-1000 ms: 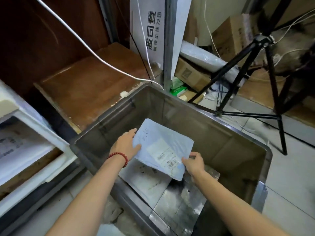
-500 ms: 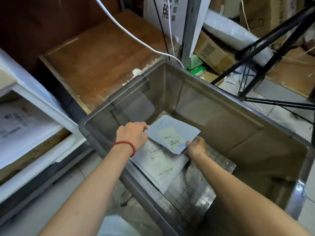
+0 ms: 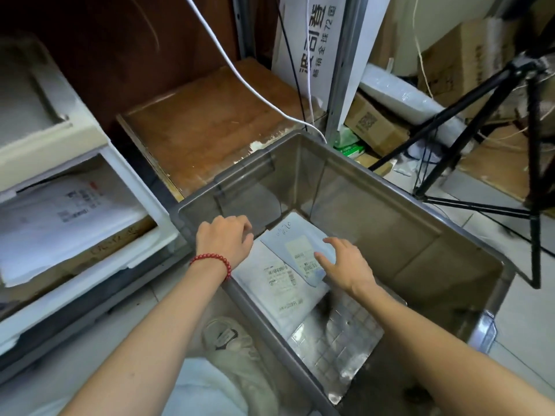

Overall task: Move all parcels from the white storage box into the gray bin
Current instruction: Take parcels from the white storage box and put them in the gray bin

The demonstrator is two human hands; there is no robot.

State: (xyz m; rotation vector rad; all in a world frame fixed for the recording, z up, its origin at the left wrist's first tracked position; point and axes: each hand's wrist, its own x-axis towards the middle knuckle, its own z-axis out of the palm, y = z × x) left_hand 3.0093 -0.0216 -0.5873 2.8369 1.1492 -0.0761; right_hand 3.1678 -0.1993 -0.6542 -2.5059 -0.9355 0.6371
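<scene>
Tiled floor; I see gray bin (image 3: 390, 194) holding small parcel (image 3: 292, 238) atop large parcel (image 3: 276, 291); left hand (image 3: 223, 237), right hand (image 3: 345, 265) released, empty; white storage box (image 3: 144, 187) cropped.

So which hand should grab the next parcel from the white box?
Probably the left. The left hand is open at the rim of the gray bin, on the side nearest the white storage box, where parcels wait. The right hand is over the small parcel, farther inside the bin.

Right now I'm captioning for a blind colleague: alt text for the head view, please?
The left hand and right hand, both open, reach over a small parcel lying on a larger parcel in the gray bin. More parcels lie in the white storage box.
</scene>
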